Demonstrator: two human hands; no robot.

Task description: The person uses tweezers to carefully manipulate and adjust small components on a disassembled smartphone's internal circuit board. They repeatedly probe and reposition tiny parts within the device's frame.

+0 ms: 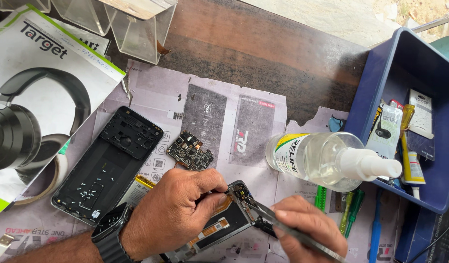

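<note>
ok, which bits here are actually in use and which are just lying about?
In use: left hand, right hand, tweezers, opened phone.
Lying about: back cover, circuit board, spray bottle, blue tray, headphone box.

Two bare hands enter from the lower edge of the frame. The left hand (pixel 178 212), at lower centre, comes with a bare forearm, no sleeve showing, and a black wristwatch (pixel 110 229) with a round dark face and ribbed black strap. The right hand (pixel 307 226), at lower right, wears nothing visible.
</note>
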